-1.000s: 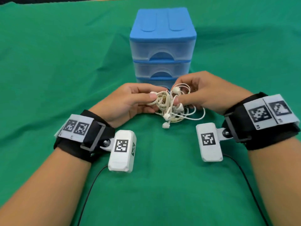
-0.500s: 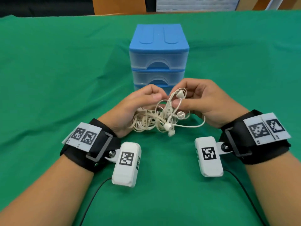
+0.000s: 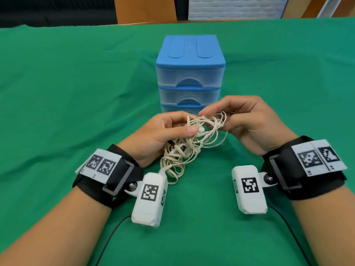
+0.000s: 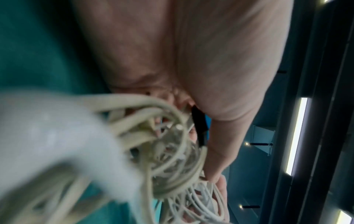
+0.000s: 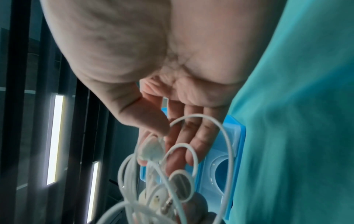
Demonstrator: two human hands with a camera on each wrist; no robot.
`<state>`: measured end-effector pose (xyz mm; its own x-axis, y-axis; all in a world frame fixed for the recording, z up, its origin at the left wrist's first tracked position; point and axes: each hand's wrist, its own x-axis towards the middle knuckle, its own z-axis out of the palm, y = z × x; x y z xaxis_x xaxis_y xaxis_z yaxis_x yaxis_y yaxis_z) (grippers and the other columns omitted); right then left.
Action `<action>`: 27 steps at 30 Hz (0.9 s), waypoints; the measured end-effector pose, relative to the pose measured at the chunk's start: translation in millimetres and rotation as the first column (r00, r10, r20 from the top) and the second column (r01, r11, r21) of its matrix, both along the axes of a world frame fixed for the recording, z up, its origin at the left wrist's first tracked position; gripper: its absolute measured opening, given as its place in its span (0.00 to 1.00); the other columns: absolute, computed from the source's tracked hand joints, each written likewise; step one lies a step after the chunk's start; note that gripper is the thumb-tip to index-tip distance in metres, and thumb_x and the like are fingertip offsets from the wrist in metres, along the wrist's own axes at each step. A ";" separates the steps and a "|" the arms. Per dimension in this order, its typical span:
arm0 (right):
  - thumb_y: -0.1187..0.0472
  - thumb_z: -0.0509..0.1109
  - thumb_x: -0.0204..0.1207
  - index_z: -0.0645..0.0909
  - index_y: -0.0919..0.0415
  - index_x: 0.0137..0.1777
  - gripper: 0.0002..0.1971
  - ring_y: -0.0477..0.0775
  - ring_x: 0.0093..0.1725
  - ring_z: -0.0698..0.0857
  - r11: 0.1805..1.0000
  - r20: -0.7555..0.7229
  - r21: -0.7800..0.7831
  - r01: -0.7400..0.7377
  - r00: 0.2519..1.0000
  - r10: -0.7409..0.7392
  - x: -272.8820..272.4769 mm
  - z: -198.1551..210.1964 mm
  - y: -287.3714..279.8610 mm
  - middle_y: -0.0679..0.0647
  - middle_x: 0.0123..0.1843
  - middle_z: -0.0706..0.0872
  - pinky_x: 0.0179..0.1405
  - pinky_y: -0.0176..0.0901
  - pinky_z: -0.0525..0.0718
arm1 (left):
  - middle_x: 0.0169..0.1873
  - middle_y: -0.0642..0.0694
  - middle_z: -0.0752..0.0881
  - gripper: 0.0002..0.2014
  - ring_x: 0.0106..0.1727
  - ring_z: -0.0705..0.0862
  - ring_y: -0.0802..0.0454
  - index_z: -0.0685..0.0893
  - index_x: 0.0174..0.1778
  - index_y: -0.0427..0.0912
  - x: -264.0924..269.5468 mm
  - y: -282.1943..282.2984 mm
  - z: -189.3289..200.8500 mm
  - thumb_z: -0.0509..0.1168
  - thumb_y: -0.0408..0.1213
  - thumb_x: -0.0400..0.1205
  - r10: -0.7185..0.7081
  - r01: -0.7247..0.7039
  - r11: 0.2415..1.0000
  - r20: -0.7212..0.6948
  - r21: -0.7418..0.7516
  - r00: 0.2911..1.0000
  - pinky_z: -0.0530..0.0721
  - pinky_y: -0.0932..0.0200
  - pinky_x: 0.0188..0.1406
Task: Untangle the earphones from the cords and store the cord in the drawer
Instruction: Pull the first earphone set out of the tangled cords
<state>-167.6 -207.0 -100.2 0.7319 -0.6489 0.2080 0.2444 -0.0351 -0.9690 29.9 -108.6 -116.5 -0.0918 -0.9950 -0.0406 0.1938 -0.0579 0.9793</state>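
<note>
Since earlier, both hands' grips, left hand [image 3: 159,135] and right hand [image 3: 247,121], pinch the lifted tangle [image 3: 192,143].

Tangled cream cords [image 3: 180,150] and white earphones [image 3: 209,125], blue drawer unit [image 3: 190,60] shut behind

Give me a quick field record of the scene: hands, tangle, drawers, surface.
left hand: grips the tangle, thumb on top
right hand: pinches a white strand near an earbud
tangle: white earphones and beige cords, not yet separated, lower loops hanging toward the cloth
drawer unit: blue top, visible drawers closed, behind the hands
surface: green cloth
</note>
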 end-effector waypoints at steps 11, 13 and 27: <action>0.73 0.68 0.66 0.84 0.67 0.47 0.10 0.59 0.45 0.82 0.997 -0.066 -0.017 0.079 0.995 -0.080 2.5 -0.2 -2.1 0.63 0.46 0.88 0.44 0.46 0.82 | 0.50 0.32 0.85 0.25 0.48 0.84 0.43 0.83 0.68 0.39 3.0 -2.5 -2.5 0.77 0.27 0.74 0.158 -0.144 0.977 0.082 -0.158 0.984 0.88 0.57 0.50; 0.71 0.73 0.66 0.84 0.65 0.47 0.09 0.59 0.45 0.82 0.996 -0.090 -0.055 0.076 0.993 -0.080 3.0 -2.5 -2.8 0.59 0.44 0.89 0.45 0.48 0.81 | 0.51 0.36 0.86 0.24 0.48 0.84 0.43 0.83 0.68 0.38 3.2 -2.2 -1.2 0.76 0.26 0.75 0.162 -0.147 0.973 0.078 -0.177 0.984 0.87 0.58 0.50; 0.66 0.75 0.65 0.87 0.65 0.40 0.05 0.50 0.33 0.75 0.959 -0.231 -0.242 0.144 0.952 -0.201 5.6 -2.4 -3.5 0.55 0.33 0.84 0.31 0.38 0.72 | 0.39 0.46 0.86 0.11 0.37 0.84 0.54 0.84 0.51 0.42 5.3 -4.8 -3.0 0.71 0.26 0.76 0.169 -0.157 0.968 0.047 -0.195 0.984 0.85 0.63 0.39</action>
